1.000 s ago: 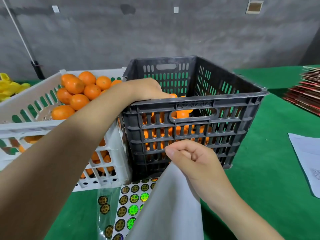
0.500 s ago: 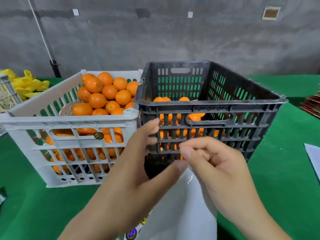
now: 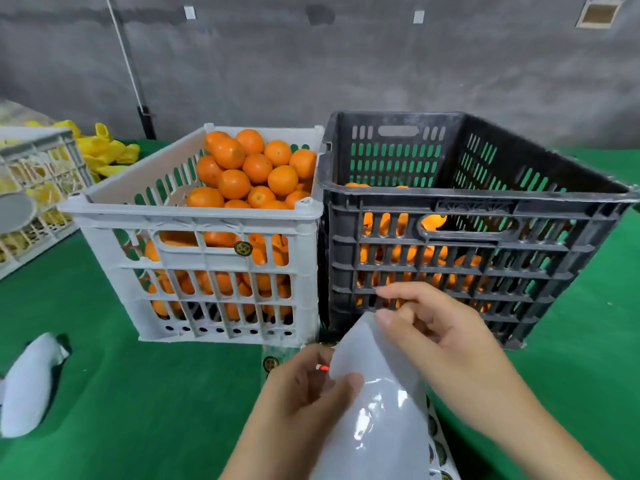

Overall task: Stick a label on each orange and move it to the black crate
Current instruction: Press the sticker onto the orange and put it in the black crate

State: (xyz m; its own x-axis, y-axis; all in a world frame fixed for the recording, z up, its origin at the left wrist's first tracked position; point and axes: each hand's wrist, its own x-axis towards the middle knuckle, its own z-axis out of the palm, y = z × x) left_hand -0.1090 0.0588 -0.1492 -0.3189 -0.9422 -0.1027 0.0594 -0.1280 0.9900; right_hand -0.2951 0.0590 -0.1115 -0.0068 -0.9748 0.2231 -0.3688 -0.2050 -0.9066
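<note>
Orange fruit [image 3: 257, 168] fills the white crate [image 3: 194, 223]; the black crate [image 3: 485, 199] stands right on the green bench [image 3: 121, 393].

Forearms converge from below. Lower, left hand [image 3: 304, 386]: thumb pressed on white sheet [image 3: 377, 420], fingers curled behind. Higher, right hand [image 3: 440, 330]: thumb and forefinger pinch sheet's top corner

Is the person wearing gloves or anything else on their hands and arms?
No. The left hand and right hand are bare, with no gloves, rings or watch visible. Both forearms are uncovered as far as the picture shows, and no sleeves are in view.
</note>
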